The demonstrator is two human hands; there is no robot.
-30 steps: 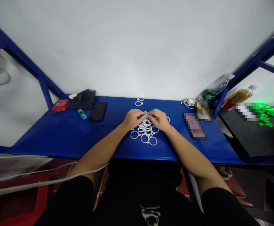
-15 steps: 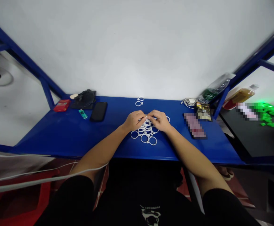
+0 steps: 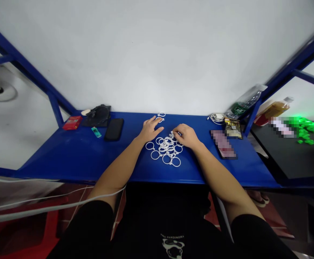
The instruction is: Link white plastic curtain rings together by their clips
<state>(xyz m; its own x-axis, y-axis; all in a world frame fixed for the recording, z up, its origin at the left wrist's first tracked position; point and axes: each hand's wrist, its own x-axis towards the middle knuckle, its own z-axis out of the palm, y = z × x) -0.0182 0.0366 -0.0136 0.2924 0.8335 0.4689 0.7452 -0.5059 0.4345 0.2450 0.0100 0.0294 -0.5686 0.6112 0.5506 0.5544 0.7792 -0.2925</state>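
Note:
Several white plastic curtain rings (image 3: 170, 149) lie in an overlapping heap at the middle of the blue table (image 3: 135, 169). My left hand (image 3: 149, 129) is beyond the heap, palm down with thumb and fingers apart. Its fingertips reach over a white ring (image 3: 159, 119) near the wall, and I cannot tell whether they touch it. At the heap's far right edge, my right hand (image 3: 186, 136) is closed with thumb and fingers pinched on a white curtain ring (image 3: 172, 135), partly hidden by the fingers.
Another white ring (image 3: 161, 114) lies against the wall. On the left are a black phone (image 3: 114, 129), a teal packet (image 3: 96, 132), a red box (image 3: 72, 123) and a black bag (image 3: 99, 114). Rightward stand a white cable (image 3: 216, 118), a pouch (image 3: 233, 128) and a bottle (image 3: 244, 102).
My hands were together over the heap and have parted. The left has moved up and left and opened near the far rings. The right stays at the heap, slightly to the right.

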